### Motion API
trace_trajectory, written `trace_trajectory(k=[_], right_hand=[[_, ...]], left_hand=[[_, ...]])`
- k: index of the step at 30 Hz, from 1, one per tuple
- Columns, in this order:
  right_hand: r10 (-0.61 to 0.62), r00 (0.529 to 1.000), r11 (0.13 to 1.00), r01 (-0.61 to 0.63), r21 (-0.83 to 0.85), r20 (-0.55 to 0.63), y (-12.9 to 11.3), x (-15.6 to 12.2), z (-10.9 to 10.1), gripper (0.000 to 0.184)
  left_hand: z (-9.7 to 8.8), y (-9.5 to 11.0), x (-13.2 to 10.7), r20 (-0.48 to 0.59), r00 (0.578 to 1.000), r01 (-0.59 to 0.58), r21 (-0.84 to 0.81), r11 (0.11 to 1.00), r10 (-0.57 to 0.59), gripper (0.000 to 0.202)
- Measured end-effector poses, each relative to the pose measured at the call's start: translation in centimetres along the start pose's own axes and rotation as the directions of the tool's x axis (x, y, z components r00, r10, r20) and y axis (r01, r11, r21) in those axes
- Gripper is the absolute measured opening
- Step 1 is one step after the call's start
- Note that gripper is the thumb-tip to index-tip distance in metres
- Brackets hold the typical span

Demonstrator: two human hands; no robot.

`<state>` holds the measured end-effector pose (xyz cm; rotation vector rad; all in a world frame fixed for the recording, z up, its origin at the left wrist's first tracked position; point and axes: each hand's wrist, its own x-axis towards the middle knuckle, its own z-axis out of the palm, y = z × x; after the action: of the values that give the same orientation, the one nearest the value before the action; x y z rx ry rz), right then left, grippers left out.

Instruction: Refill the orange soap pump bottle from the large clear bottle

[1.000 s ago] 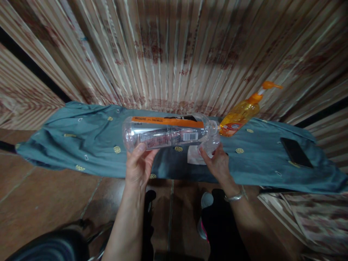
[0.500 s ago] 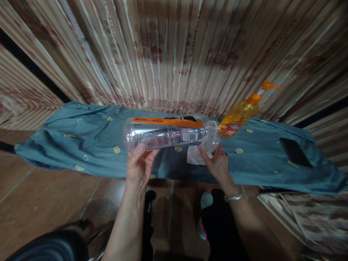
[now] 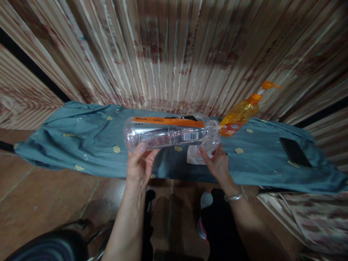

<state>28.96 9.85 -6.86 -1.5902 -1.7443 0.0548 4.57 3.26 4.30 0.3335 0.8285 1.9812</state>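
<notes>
My left hand (image 3: 141, 163) is closed round the base end of a large clear plastic bottle (image 3: 165, 132) with an orange and silver label. The bottle lies sideways in the air, its neck pointing right. My right hand (image 3: 219, 161) grips a small clear plastic container (image 3: 210, 142) directly under the bottle's neck; its exact kind is hard to make out. The two mouths meet or nearly touch. Just right of the neck stands a pump bottle (image 3: 236, 116) of orange-yellow liquid with an orange pump top. A white paper piece (image 3: 195, 156) lies below the container.
Everything is over a narrow surface covered by a green cloth (image 3: 95, 145) with pineapple prints. A black phone (image 3: 295, 152) lies at its right end. Behind hangs a striped curtain (image 3: 174, 54). A dark rounded seat (image 3: 46, 246) is at lower left, on the tiled floor (image 3: 108, 195).
The large bottle has shifted very slightly to the right. Both hands keep their grips, and the other things stay where they were.
</notes>
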Motion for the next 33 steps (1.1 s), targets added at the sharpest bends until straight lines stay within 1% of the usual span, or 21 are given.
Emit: trace_trajectory(k=[4,9,16,23,26,30,33], right_hand=[[-0.015,1.000,1.000,0.015,0.007,-0.004,-0.01,0.00,-0.03,0.067],[-0.005,1.000,1.000,0.005,0.003,-0.009,0.07,-0.05,0.00,0.070],[0.020,1.000,1.000,-0.020,0.011,0.014,-0.12,0.01,-0.11,0.067],[0.012,1.000,1.000,-0.012,-0.014,-0.001,-0.10,0.03,-0.09,0.070],[0.010,1.000,1.000,-0.010,-0.013,-0.005,-0.08,0.00,-0.10,0.074],[0.005,1.000,1.000,-0.005,-0.011,-0.011,0.03,-0.05,-0.08,0.076],[0.004,1.000,1.000,-0.004,0.007,-0.013,0.10,-0.06,-0.03,0.077]], left_hand=[[0.08,0.03,0.05,0.008,1.000,0.001,0.017,1.000,-0.001,0.072],[0.04,0.08,0.06,0.012,1.000,0.000,0.030,1.000,-0.001,0.074],[-0.09,0.01,0.03,0.017,1.000,-0.004,0.035,0.999,0.003,0.072],[-0.55,0.00,0.11,0.084,0.996,-0.036,0.102,0.994,0.028,0.077],[-0.47,0.07,0.07,0.072,0.997,-0.025,0.086,0.996,0.019,0.077],[-0.28,0.12,0.02,0.052,0.999,-0.003,0.055,0.998,0.000,0.072],[-0.31,0.12,0.03,0.057,0.998,-0.004,0.070,0.998,0.000,0.070]])
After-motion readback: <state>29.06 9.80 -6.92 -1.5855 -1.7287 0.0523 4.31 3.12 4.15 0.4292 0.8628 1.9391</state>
